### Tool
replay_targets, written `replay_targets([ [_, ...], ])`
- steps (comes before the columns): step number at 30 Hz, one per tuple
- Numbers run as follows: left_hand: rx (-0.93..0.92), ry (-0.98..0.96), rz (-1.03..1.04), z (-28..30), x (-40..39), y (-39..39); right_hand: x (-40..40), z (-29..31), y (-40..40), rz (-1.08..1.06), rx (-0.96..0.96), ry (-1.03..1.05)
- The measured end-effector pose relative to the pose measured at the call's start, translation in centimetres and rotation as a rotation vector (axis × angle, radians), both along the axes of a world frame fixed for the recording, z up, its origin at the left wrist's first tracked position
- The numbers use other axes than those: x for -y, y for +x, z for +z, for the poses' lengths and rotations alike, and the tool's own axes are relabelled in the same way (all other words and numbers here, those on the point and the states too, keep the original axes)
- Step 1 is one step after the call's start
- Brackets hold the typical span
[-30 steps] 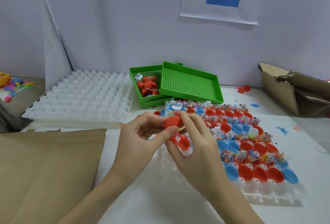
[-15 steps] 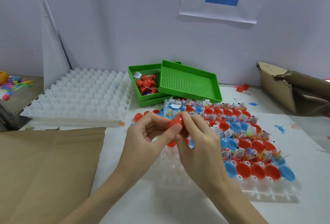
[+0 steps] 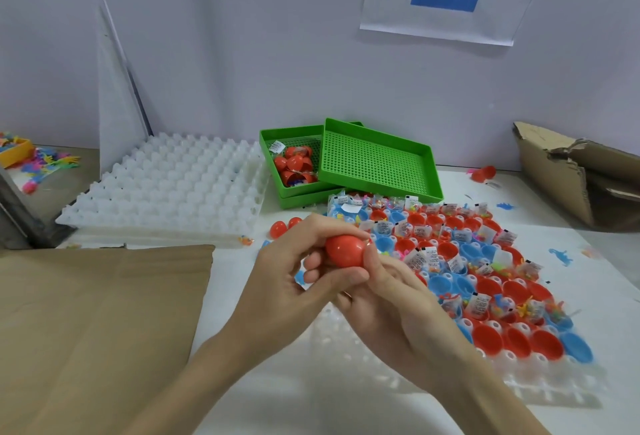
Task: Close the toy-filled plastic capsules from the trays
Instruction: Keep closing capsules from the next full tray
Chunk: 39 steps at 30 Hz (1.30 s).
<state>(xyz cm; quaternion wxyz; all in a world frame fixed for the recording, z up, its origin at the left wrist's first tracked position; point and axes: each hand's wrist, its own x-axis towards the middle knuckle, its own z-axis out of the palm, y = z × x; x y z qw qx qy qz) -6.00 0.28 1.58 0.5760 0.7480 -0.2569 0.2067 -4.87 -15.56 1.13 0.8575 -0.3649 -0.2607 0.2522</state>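
Note:
A red capsule [image 3: 344, 250] sits between both my hands above the near left corner of the white capsule tray [image 3: 540, 374]. My left hand [image 3: 294, 282] curls its fingers and thumb round the capsule from the left. My right hand [image 3: 398, 299] grips it from the right and below. The tray holds several open red and blue capsule halves, many with small bagged toys in them. Two closed red capsules [image 3: 284, 226] lie on the table left of the tray.
A stack of empty white trays [image 3: 166, 188] stands at the back left. Two green baskets [image 3: 377, 160] stand behind the tray; the left one holds several red capsules. Brown cardboard [image 3: 97, 323] covers the near left. A torn carton [image 3: 581, 174] is at the right.
Both hands have come together round the red capsule, which now looks closed and whole. They lifted slightly off the tray corner, and the camera moved a little closer.

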Motion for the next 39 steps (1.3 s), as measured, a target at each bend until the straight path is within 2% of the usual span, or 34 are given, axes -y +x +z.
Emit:
replay_targets([
  [7, 0.085, 0.073, 0.01, 0.0, 0.0, -0.1, -0.4, -0.7, 0.3, 0.038, -0.118, 0.072],
  [16, 0.041, 0.071, -0.031, -0.2, -0.2, 0.2, -0.5, -0.7, 0.0, -0.013, -0.14, 0.083],
  [25, -0.036, 0.084, -0.063, -1.1, -0.6, 1.1, 0.8, 0.0, 0.8, -0.175, 0.038, -0.087],
  [30, -0.076, 0.091, -0.053, -1.5, -0.6, 1.3, 1.0, 0.3, 0.8, -0.068, 0.015, -0.056],
  [39, 0.07, 0.07, -0.002, -1.5, 0.2, 0.7, 0.4, 0.1, 0.6, -0.137, 0.021, -0.082],
])
